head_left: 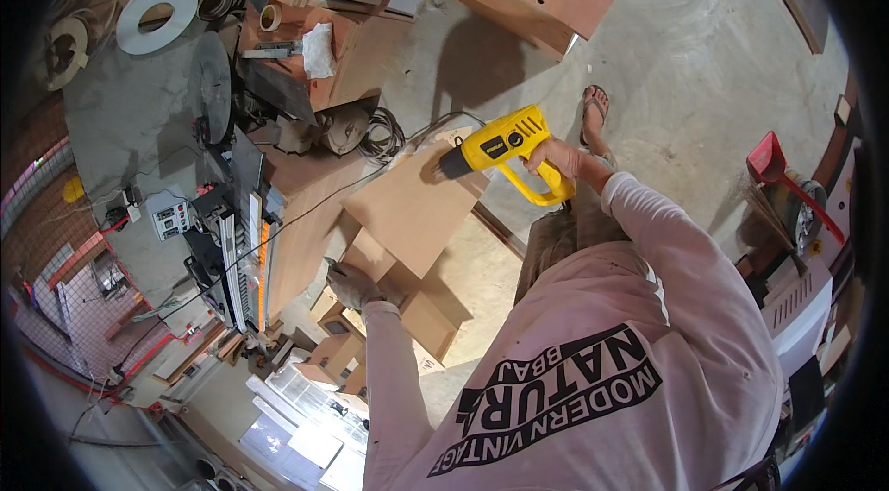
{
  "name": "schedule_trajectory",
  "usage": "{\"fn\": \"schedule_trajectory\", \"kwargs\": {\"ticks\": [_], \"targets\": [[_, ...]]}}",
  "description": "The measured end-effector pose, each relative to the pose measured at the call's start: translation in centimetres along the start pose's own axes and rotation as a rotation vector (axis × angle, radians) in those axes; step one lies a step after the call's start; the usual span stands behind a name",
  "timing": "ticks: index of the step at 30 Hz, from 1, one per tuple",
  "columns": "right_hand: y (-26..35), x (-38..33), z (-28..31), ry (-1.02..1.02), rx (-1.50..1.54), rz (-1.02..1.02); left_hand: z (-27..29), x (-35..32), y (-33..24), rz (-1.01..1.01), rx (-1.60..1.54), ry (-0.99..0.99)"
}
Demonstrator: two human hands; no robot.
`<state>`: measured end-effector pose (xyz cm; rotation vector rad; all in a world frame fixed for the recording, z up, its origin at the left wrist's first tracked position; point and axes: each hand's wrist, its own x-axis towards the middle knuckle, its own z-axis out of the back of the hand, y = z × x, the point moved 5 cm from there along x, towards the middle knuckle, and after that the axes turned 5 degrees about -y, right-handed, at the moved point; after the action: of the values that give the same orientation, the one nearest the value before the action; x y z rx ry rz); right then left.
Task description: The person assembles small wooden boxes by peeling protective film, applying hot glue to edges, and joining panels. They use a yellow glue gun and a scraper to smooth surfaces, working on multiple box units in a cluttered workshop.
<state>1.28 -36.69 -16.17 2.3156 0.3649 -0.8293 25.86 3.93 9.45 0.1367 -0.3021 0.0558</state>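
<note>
Gripping one yellow heat gun (519,137) with right hand (557,160), fingers closed around handle, and holding its black nozzle (453,165) over one brown board (412,213). With lettering on gun's black label (494,148) and on pale shirt (611,296). At left hand (352,287), near board's lower corner, impossible to tell finger state. Around: one coiled cable (383,137), one red dustpan (767,160).
</note>
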Motion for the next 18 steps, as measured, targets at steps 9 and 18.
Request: {"fn": "schedule_trajectory", "kwargs": {"ticks": [9, 18], "targets": [[2.4, -1.3, -0.8, 0.249, -0.156, 0.041, 0.1, 0.2, -0.1, 0.024, 0.015, 0.009], [-1.7, 2.8, 5.2, -0.24, -0.378, 0.183, -0.7, 0.3, 0.7, 0.063, 0.077, 0.049]]}}
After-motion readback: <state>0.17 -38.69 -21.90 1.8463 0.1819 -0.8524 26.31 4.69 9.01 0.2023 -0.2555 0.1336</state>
